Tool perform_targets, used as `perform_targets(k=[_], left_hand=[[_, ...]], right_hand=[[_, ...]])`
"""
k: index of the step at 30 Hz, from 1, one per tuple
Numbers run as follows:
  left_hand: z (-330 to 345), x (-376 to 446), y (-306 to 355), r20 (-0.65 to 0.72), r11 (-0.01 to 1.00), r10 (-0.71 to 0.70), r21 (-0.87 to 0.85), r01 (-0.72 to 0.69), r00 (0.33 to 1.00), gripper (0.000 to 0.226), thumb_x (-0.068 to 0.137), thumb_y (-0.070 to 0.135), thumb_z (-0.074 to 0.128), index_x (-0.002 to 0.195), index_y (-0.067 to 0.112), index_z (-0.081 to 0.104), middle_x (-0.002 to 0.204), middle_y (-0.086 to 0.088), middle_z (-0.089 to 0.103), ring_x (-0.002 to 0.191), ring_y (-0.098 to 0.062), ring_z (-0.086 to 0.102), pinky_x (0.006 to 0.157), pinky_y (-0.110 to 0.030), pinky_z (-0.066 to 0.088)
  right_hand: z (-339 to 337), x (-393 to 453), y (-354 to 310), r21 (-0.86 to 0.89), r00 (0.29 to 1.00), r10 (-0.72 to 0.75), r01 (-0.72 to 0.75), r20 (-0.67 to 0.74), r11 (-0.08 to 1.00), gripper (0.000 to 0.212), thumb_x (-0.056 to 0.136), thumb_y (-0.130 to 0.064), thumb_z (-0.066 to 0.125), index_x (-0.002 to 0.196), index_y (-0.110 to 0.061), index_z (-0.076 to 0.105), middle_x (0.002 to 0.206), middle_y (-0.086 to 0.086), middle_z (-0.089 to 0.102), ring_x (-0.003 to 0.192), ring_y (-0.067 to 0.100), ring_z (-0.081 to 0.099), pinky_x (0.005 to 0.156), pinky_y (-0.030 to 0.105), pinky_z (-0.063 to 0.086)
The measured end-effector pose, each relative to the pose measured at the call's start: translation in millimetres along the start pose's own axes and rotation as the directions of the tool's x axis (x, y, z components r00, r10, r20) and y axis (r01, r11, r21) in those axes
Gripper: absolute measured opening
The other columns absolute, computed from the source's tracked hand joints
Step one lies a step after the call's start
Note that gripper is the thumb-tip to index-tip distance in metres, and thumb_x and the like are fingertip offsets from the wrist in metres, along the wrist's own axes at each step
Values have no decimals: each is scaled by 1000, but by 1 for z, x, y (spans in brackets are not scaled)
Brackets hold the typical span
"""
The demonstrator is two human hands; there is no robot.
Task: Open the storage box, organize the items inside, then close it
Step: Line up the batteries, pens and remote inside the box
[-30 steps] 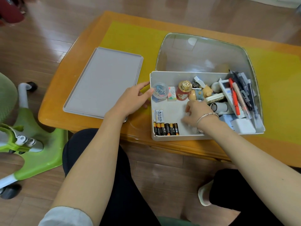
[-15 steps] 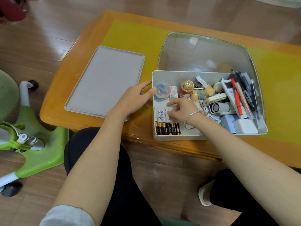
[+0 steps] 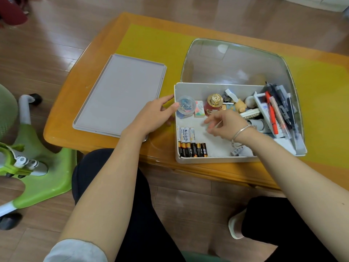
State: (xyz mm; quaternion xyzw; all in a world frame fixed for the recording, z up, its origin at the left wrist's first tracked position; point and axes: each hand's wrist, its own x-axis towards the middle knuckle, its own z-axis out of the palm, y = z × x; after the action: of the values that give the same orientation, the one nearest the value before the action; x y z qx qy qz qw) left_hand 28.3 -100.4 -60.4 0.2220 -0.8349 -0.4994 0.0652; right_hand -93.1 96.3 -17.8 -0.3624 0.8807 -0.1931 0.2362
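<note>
The white storage box [image 3: 213,160] sits open on the table, its grey lid [image 3: 120,97] lying flat to the left. My left hand [image 3: 153,116] rests against the box's left wall, thumb touching the rim. My right hand [image 3: 224,123] hovers inside over the bare floor, fingers spread, holding nothing. White batteries [image 3: 186,134] and black-gold batteries [image 3: 192,149] lie in rows at the front left. A clear round tub [image 3: 186,105], an eraser [image 3: 199,109] and a red gold-capped bottle [image 3: 214,104] line the back. Pens and markers [image 3: 277,110] pile up on the right.
A clear domed cover [image 3: 236,61] lies behind the box on the yellow mat [image 3: 151,40]. The orange table's front edge [image 3: 207,169] is close to my knees. A green chair base [image 3: 37,176] stands on the wooden floor to the left.
My right hand moved left to the batteries, then lifted back to the middle of the box with fingers spread. A third white battery now lies in the row. My left hand stayed put.
</note>
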Motion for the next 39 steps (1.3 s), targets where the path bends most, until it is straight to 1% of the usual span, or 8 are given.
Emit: perform_targets(k=[4,7,11,17,21,29,33,39], left_hand=[[0,0,0,2,1000,1,1,-1,1000,52,95,51,46,144,33,39,90,15,68,71,0,68,72,-25,52],[0,0,0,6,1000,12,11,-12,1000,53,95,52,46,145,32,39,93,16,68,72,0,68,73,-25,53],[0,0,0,5,1000,9,5,-9,1000,53,95,52,46,144,33,39,90,17,68,72,1,68,71,-25,52],[-1,0,0,-1,1000,3,7,-3,1000,52,95,53,46,144,34,40,90,14,69,73,0,68,72,-26,53],[-1,-1,1,3,1000,5,3,-5,1000,53,95,52,46,144,33,39,89,15,68,73,-1,68,71,-26,53],[-1,-2,3,1,1000,3,13,-3,1000,53,95,52,45,144,33,39,91,14,68,74,-1,68,73,-26,53],[-1,-2,2,4,1000,5,-8,-5,1000,53,96,50,46,145,32,40,87,13,69,72,-1,68,75,-28,54],[-1,-1,1,5,1000,10,-6,-10,1000,52,96,50,46,144,31,40,88,16,68,71,2,67,69,-24,50]], right_hand=[[-9,-8,16,-198,996,71,-59,55,978,13,76,-17,75,86,-17,68,74,-5,62,61,6,51,69,23,44],[-11,-11,26,-298,985,143,-108,96,948,16,72,-24,80,75,-21,64,67,-12,54,64,8,53,66,21,40],[-9,-16,30,-358,954,137,-33,268,933,22,65,-33,83,75,-27,64,69,-12,58,63,3,55,58,17,41],[5,-10,22,-361,936,64,71,347,930,9,73,-22,77,77,-23,69,67,-17,58,63,0,54,64,15,43],[5,-10,18,-420,918,80,99,388,902,6,77,-18,70,73,-22,69,70,-13,62,72,9,61,71,21,50],[5,-12,19,-517,958,148,1,247,856,28,81,-33,62,75,-7,68,77,9,71,67,21,59,70,30,54],[4,-4,18,-330,991,99,-65,87,942,20,82,-31,63,78,-11,58,80,6,65,77,20,58,71,29,47],[14,10,2,-11,994,69,-70,-87,997,11,81,-15,61,92,-17,62,68,-8,54,57,5,48,56,21,38]])
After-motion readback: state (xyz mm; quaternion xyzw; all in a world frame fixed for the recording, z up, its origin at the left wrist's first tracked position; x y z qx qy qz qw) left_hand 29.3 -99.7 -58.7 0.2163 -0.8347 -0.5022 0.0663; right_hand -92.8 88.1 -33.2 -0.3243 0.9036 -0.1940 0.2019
